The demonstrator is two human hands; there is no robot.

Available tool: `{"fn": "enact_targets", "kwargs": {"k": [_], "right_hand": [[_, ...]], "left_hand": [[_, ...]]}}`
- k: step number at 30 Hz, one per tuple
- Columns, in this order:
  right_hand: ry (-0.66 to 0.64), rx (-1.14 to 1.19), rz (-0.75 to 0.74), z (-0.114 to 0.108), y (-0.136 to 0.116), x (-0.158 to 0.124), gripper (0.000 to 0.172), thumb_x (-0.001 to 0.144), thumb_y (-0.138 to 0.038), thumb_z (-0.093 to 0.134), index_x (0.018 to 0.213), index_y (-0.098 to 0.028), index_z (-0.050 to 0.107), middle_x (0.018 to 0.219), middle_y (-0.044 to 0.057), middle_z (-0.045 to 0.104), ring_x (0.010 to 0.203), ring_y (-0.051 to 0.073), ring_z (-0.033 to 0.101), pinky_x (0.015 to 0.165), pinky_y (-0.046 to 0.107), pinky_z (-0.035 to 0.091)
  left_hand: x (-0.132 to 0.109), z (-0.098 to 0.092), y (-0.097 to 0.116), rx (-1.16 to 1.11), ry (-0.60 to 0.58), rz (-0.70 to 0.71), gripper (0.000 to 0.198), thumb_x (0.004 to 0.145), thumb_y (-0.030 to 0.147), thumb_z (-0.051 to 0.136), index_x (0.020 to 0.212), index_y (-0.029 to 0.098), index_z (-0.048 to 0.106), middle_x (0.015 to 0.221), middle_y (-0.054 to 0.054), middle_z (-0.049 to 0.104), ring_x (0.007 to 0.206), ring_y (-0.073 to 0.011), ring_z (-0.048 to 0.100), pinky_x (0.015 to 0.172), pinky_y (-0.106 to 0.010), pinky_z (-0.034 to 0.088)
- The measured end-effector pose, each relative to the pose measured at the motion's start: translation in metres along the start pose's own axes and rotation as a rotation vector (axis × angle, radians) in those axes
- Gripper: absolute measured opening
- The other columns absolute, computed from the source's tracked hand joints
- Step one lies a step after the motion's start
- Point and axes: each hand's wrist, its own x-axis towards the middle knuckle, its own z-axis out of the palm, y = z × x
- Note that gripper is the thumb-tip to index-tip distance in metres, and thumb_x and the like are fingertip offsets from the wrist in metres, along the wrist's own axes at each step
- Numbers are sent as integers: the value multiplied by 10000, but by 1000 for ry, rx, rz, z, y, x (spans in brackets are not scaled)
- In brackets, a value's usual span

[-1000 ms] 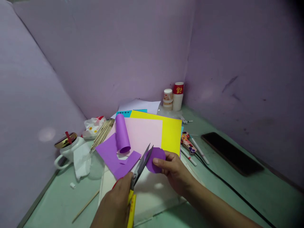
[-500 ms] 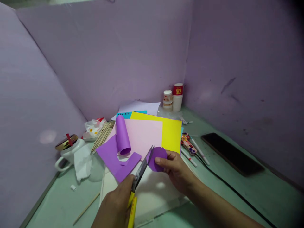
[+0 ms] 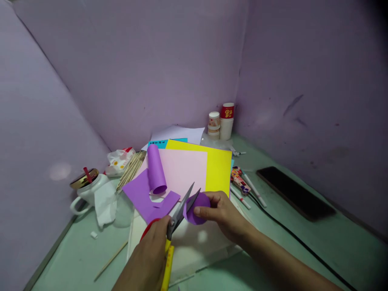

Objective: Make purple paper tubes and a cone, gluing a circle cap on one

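Observation:
My left hand (image 3: 150,250) is closed around the red and yellow handles of a pair of scissors (image 3: 172,226). The blades are spread apart, with a rounded piece of purple paper (image 3: 198,216) between or against them; which of the two I cannot tell. Thumb and fingers of my right hand (image 3: 222,214) pinch that piece at its right side. Behind the scissors lies a purple sheet (image 3: 138,194) with a cut-out notch. A rolled purple paper tube (image 3: 157,169) rests over it and a pale pink sheet (image 3: 184,169).
A yellow sheet (image 3: 220,169) lies under the pink one. On the left are a white mug (image 3: 91,192) and a bundle of wooden sticks (image 3: 131,166). To the right are a glue gun (image 3: 240,180) with its black cord, and a phone (image 3: 294,192). Paper cups (image 3: 226,123) stand in the corner.
The scissor blades have opened wider, and the red handle now shows. The purple piece has shifted slightly left and down, tilting in my right hand.

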Motion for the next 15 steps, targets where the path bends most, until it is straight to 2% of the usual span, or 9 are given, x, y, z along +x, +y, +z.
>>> {"fn": "enact_targets", "kwargs": {"k": [10,15], "right_hand": [[-53,-123,-18,-6,-7,1,201,598,-271,703,715,-107,718,599,13,617,554,112,511,562,241,393],[-22,-136,-3,-6,-7,1,207,594,-302,713,684,-116,704,587,15,609,550,119,512,556,250,396]], "left_hand": [[-4,-12,9,41,-17,11,473,735,130,349,1152,248,535,928,-32,657,771,-168,652,656,-235,501],[-8,-14,15,46,-15,14,415,777,171,363,1141,258,542,919,-24,672,670,-157,654,642,-239,502]]}}
